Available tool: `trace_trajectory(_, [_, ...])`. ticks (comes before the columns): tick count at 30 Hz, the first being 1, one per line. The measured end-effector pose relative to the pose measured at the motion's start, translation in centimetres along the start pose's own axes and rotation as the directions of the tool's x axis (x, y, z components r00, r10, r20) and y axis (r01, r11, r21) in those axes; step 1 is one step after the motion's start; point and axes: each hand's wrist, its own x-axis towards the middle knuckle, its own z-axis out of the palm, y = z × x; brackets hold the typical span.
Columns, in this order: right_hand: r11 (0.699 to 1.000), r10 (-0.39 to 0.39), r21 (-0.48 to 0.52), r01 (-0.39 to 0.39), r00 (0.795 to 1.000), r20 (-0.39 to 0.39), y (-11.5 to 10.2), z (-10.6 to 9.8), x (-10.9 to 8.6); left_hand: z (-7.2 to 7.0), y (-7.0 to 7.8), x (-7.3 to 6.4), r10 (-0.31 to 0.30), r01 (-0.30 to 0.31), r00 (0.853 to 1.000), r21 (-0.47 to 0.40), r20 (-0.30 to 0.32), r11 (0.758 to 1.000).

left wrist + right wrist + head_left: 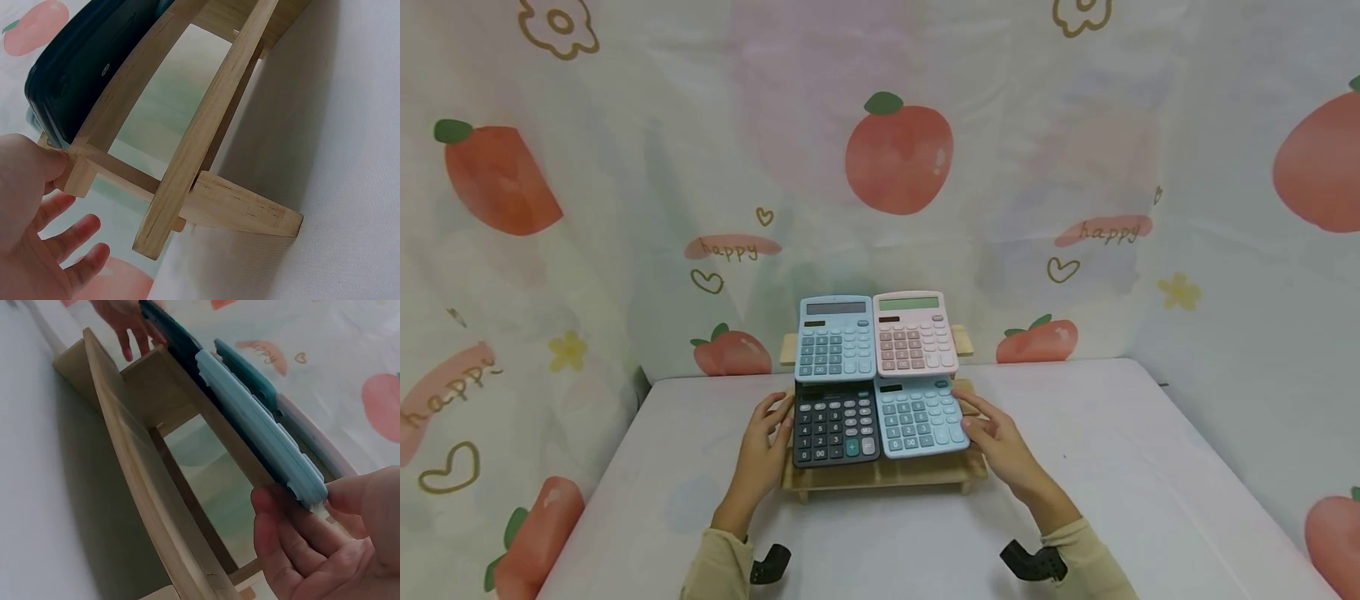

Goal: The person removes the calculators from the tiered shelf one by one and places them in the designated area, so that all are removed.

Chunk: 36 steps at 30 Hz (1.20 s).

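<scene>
1. Right hand point(1009, 457) pinches the lower blue calculator point(922, 421) by its right edge, on the wooden rack point(880, 477)!
2. Left hand point(763, 450), fingers loosely spread, beside the black calculator point(836, 427).
3. Likely light, stiff, slick: side edges suit.

On the tabletop point(1075, 483), before the backdrop point(970, 250), a rack point(895, 477) bears a far-left calculator point(835, 337) beside a far-right calculator point(915, 333), with a near-left calculator point(836, 425) before the first and a near-right calculator point(922, 417) before the second.
</scene>
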Motion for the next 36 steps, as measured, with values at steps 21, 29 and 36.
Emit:
trace_trajectory(21, [0.983, 0.108, 0.146, -0.106, 0.994, -0.003, -1.0, -2.3, -0.5, 0.2, 0.0, -0.1, -0.022, 0.022, 1.0, 0.003, 0.002, 1.0])
trace_trajectory(29, [0.987, 0.08, 0.141, -0.084, 0.996, 0.029, -1.5, -4.4, -1.2, 0.3, -0.1, -0.1, -0.013, 0.013, 1.0, 0.007, -0.005, 1.0])
trace_trajectory(36, [0.991, 0.039, 0.129, -0.043, 0.999, 0.033, -1.4, -6.5, -1.8, 0.2, 0.0, -0.1, -0.023, 0.023, 1.0, -0.002, 0.011, 1.0])
